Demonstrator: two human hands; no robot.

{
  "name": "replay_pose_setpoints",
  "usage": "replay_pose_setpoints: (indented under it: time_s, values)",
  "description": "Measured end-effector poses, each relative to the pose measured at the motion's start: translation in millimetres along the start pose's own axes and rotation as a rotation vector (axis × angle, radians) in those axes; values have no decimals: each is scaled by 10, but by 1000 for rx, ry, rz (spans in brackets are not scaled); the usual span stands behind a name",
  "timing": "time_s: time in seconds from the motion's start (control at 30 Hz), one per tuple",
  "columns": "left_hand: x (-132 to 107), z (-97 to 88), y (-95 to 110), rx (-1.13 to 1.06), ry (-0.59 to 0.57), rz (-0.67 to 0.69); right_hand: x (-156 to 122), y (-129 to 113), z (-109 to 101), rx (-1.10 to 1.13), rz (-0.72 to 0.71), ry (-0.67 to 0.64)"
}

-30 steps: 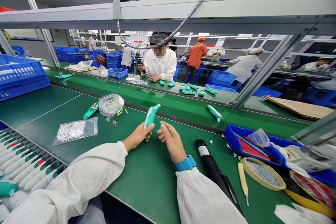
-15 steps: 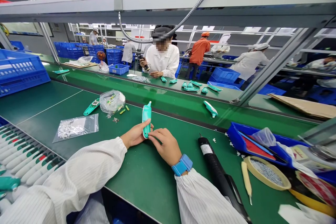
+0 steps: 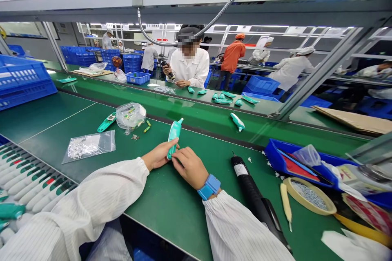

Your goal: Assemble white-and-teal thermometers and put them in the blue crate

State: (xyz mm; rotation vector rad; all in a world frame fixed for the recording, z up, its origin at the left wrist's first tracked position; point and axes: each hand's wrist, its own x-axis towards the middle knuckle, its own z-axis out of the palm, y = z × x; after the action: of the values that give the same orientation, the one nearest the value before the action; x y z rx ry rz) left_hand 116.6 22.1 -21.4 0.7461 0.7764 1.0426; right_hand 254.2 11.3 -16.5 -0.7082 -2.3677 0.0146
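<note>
Left hand (image 3: 157, 155): half closed, fingers wrapped behind the teal-and-white plastic housing (image 3: 175, 135), and I've got hold of it.
Right hand (image 3: 189, 167): curled in, fingers right at the housing's lower end; can't tell how firm that contact is.
Housing: up off the green bench mat (image 3: 186, 220), tilted, tip high, between my hands.
Risk: a loose grip could drop it onto the mat and knock the black electric screwdriver (image 3: 252, 189).
Blue tray (image 3: 277, 155): red-lined, with a clear bag (image 3: 308, 155) on top.
Round dish (image 3: 309, 196): small silvery screws.
Clear bag (image 3: 130, 115): small green and yellow parts.
Flat zip bag (image 3: 88, 147): silvery bits.
Blue crate (image 3: 23, 85): contents hidden from here.
</note>
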Motion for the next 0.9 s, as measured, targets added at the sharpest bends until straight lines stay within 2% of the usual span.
replay_pose_setpoints:
  time_s: [0.1, 0.2, 0.3, 0.4, 0.53, 0.63, 0.73, 0.9]
  values:
    - [11, 6, -9, 18, 35, 22, 2, 23, 50, 20, 67, 34]
    - [-11, 8, -7, 48, 43, 38, -38, -43, -10, 8, 195, 55]
    - [-60, -8, -6, 82, 62, 81, -179, -174, -242, -53, 345, 37]
    - [-80, -52, -7, 112, 93, 110, -461, -207, -625, -151, 521, 27]
    - [-95, -51, -7, 167, 137, 102, -1032, 49, -1219, -345, 863, 39]
    - [-140, 16, -17, 173, 110, 90, -1413, 353, -1491, -423, 1089, -20]
    - [-152, 52, -37, 206, 108, 89, -1600, 583, -1550, -352, 1225, -116]
    - [-80, -20, -23, 249, 224, 151, -1595, 704, -1568, -213, 1274, -201]
